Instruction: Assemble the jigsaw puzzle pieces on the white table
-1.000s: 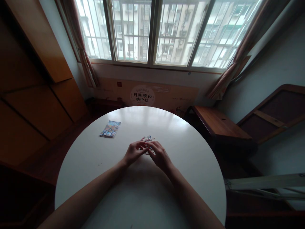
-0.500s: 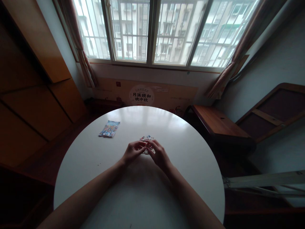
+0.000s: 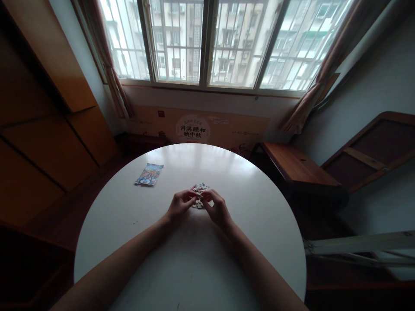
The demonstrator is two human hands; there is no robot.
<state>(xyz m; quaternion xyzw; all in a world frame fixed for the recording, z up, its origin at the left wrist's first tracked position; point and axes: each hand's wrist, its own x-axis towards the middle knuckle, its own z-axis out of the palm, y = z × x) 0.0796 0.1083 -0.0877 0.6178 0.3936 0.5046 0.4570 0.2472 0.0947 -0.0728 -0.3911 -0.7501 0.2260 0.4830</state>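
Note:
A small pile of jigsaw puzzle pieces [image 3: 200,186] lies on the white round table [image 3: 194,268], some with coloured faces and some pale. Over the near part of the pile, my left hand [image 3: 182,204] is closed in a pinch, with a small pale puzzle piece [image 3: 199,196] at its fingertips. My right hand [image 3: 218,206] pinches at the same spot from the other side, its thumb and fingers almost touching those of the left. The fingers partly cover the piece and the pile behind them.
A blue printed packet [image 3: 149,174] lies flat on the table to the far left. Tiny specks [image 3: 135,223] dot the surface left of my forearm. Beyond the table's right edge stands a low wooden bench [image 3: 295,162], and a wooden cabinet [image 3: 48,147] is at the left.
The fingers of both hands have drawn in to a tighter pinch, and the right fingers have pulled back slightly, baring more of the pile. The packet has stayed in place.

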